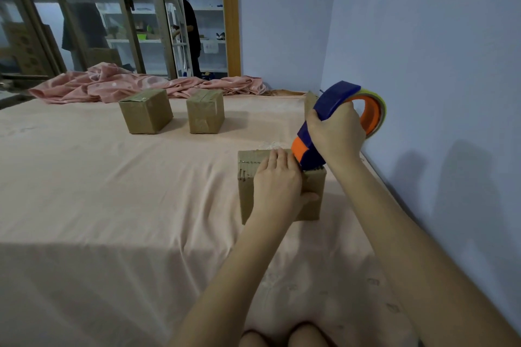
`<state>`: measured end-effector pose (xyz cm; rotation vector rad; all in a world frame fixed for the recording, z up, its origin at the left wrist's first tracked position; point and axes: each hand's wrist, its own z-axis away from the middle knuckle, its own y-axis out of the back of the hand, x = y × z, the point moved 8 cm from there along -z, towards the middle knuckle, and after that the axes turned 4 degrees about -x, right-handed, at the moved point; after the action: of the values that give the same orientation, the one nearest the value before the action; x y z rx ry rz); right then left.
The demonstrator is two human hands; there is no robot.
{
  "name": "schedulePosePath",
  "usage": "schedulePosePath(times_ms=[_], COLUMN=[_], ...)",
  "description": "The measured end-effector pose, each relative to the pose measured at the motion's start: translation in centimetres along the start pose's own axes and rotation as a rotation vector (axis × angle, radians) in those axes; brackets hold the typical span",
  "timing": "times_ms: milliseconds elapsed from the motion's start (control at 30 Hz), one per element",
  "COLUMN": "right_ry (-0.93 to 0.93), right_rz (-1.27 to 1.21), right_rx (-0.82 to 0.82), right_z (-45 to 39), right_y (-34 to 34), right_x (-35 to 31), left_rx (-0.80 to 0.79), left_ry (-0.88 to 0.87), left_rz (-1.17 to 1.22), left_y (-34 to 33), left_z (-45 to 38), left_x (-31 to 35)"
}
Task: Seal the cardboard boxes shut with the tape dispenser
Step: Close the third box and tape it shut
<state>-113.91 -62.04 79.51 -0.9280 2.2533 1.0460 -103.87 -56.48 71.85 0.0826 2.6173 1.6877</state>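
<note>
Your right hand [337, 132] grips tape dispenser [335, 121], nose on near box [282, 186] top | left hand [277, 180] flat, pressing box beside nose | pull toward you

A bed [112, 205] covered by a pale pink sheet is set into a corner formed by plain lilac walls [423, 22]. A crumpled pink blanket [127, 84] is heaped along its far edge. Beyond, glass sliding doors [84, 22] and white shelving [208, 8] are seen, framed by a yellow doorpost [232, 22].
</note>
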Motion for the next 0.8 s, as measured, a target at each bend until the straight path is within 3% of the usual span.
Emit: schedulePosePath(times_ms=[233, 500, 800], right_ry=[-0.291, -0.508, -0.461], right_rz=[-0.443, -0.662, -0.684], right_rx=[0.047, 0.09, 0.198], right_z=[0.0, 0.4, -0.5], right_y=[0.8, 1.1, 3.7], right_x=[4.7, 7.6, 8.1], left_rx=[0.019, 0.04, 0.02], left_ry=[-0.018, -0.014, -0.005], left_rz=[0.023, 0.051, 0.043], left_y=[0.1, 0.0, 0.0], left_z=[0.3, 0.4, 0.2], left_x=[-0.2, -0.4, -0.4])
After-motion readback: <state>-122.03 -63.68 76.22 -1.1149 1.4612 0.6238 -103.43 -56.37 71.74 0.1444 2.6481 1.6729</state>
